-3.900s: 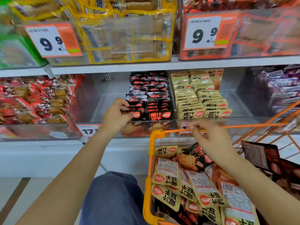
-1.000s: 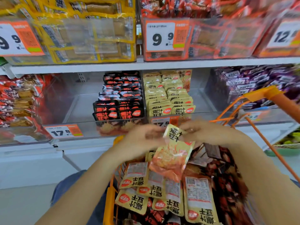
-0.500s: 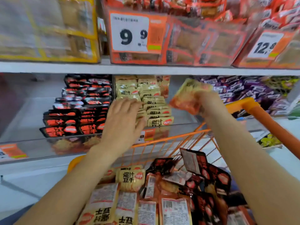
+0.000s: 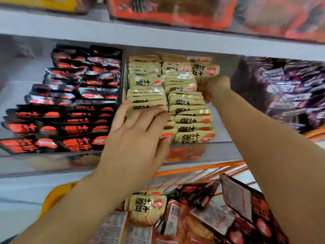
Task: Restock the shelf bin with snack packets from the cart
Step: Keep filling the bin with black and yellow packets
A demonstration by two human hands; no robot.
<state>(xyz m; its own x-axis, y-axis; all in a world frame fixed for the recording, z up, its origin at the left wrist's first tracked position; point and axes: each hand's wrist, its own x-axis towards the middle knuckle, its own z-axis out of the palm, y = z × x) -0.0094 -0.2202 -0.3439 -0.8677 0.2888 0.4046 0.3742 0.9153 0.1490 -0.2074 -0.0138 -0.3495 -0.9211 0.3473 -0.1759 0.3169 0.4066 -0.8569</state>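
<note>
Both hands reach into the clear shelf bin. The left hand lies flat, fingers straight and slightly spread, on the front rows of beige packets. The right hand pinches one beige snack packet at the bin's back right. Black-and-red packets fill the rows to the left; the orange cart below holds more packets.

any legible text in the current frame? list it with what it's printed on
"爆汁豆干" on the beige packet held by the right hand.
"爆汁豆干" on the front beige packet in the shelf bin.
"爆汁豆干" on the beige packet in the cart.
Black packets: red print, too blurred.
Purple packets, red logo ovals, cart packet back labels and the tag under the bin: unreadable.
</note>
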